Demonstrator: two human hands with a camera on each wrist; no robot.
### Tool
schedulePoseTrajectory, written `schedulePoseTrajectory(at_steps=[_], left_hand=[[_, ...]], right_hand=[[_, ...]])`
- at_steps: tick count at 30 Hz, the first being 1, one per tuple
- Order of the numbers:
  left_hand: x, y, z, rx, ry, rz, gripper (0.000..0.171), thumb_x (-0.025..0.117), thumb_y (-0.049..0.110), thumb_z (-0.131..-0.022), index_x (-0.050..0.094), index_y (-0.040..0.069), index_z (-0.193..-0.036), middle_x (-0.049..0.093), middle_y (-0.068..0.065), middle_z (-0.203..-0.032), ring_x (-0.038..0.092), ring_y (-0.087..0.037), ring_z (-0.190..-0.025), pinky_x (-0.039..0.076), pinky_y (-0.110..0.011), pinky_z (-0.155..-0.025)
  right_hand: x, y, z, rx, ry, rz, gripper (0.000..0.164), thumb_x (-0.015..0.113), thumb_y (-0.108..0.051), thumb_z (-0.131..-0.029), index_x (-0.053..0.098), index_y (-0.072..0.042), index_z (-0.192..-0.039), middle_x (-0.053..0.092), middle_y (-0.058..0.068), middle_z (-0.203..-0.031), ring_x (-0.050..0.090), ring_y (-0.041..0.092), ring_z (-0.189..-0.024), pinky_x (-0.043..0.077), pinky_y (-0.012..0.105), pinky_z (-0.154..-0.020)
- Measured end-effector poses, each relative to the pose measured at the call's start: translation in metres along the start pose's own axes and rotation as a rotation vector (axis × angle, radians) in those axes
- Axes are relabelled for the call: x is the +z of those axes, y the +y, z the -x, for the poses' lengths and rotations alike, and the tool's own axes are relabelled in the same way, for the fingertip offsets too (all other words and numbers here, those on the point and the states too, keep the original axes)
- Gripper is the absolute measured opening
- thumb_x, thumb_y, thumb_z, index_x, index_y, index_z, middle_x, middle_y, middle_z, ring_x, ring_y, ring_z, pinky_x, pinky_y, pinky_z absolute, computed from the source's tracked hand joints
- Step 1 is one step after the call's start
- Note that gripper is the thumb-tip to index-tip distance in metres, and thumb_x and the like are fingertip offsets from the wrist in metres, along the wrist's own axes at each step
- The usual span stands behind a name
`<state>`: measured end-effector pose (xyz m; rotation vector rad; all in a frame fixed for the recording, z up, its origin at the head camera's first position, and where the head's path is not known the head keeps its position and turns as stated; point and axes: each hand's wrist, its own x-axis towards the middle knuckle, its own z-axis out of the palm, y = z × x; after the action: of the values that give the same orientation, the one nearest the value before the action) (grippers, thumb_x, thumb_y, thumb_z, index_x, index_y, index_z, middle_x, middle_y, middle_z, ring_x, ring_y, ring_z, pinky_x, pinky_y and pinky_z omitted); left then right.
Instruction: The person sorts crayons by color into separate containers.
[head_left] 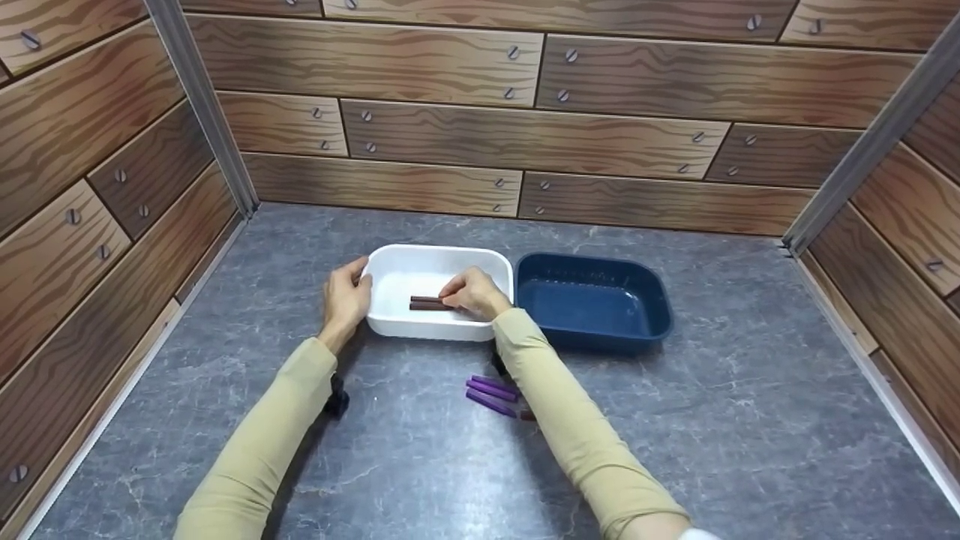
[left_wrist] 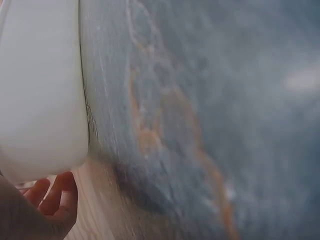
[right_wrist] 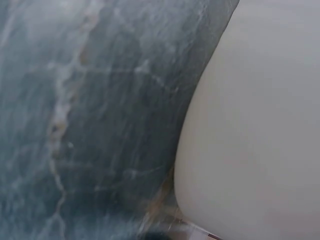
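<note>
A white rectangular container (head_left: 441, 330) stands on the grey marbled table. My left hand (head_left: 346, 298) grips its left side, thumb by the rim; in the left wrist view the curled fingers (left_wrist: 66, 195) show at the container's outer wall. Inside the container, two thin brown sticks (head_left: 424, 307) lie side by side. My right hand (head_left: 477, 293) reaches over the front right rim and pinches the right part of the farther stick. The right fingertips partly hide both sticks. In the right wrist view the container's outer wall (right_wrist: 250, 125) fills the right side, and the hand is hidden.
A dark blue container (head_left: 581, 339) stands close against the right side of the white one. Several purple sticks (head_left: 491, 403) lie on the table in front, near a brown end (head_left: 527, 415) partly under the right sleeve. Wood-patterned walls (head_left: 517, 135) surround the table.
</note>
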<state>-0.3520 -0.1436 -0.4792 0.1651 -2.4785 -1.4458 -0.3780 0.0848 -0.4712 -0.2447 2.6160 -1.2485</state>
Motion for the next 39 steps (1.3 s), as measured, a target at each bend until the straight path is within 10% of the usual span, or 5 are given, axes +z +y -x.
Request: schedulePoseTrajectory(at_steps=[17,28,39], left_hand=[[0.001,-0.001,0.000,-0.019,-0.003,0.008,0.040,0.052,0.011,-0.097,0.057,0.006,-0.137,0.063,-0.015,-0.132,0.062,-0.027,-0.118,0.050,-0.039,-0.099],[0.001,0.001,0.000,-0.006,0.007,0.011,0.040,0.053,0.011,-0.097,0.058,0.005,-0.136,0.065,-0.016,-0.129,0.064,-0.028,-0.115,0.050,-0.041,-0.097],[0.002,0.003,0.001,-0.017,0.002,-0.003,0.040,0.051,0.011,-0.098,0.056,0.004,-0.138,0.063,-0.016,-0.132,0.061,-0.028,-0.120,0.049,-0.041,-0.099]], right_hand=[[-0.001,0.000,0.001,0.005,-0.012,-0.003,0.016,0.071,-0.003,-0.086,0.077,-0.001,-0.100,0.075,0.009,-0.095,0.055,0.009,-0.071,0.044,0.016,-0.063],[-0.003,0.002,-0.004,0.051,0.017,-0.255,0.020,0.070,-0.003,-0.086,0.074,0.003,-0.105,0.068,0.005,-0.086,0.058,0.012,-0.066,0.050,0.023,-0.062],[-0.016,-0.005,0.006,-0.086,-0.048,-0.301,0.026,0.071,-0.006,-0.088,0.071,0.004,-0.112,0.071,0.017,-0.114,0.064,0.014,-0.094,0.057,0.033,-0.085]])
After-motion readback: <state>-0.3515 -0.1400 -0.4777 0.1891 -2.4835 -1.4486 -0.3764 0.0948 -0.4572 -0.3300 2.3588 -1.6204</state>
